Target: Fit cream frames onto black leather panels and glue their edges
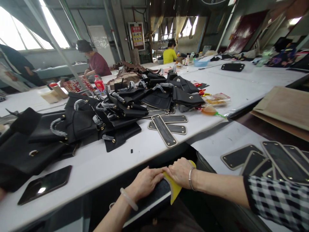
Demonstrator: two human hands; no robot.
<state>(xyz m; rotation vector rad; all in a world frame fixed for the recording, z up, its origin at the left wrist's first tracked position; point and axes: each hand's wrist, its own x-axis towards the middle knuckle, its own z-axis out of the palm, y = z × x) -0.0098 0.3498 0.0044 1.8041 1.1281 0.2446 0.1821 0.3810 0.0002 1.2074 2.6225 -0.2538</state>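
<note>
Below the near table edge, my right hand [181, 172] is closed around a bent yellow sheet [175, 190], which shows on both sides of it. My left hand [147, 182] grips the upper edge of a dark flat piece with a pale strip [156, 193], its fingertips meeting my right hand. The yellow sheet lies against the right end of that dark piece. Part of the dark piece is hidden by my left hand and forearm. Just beyond my hands, several black oblong panels with pale edges and metal studs [164, 130] lie crossed on the white table [145, 146].
A heap of black handbags [84, 122] with wrapped handles covers the table's left and middle. A phone [45, 184] lies near the front edge. More studded panels [285, 159] and brown cardboard [286, 108] are at right. Co-workers [98, 62] sit across the table.
</note>
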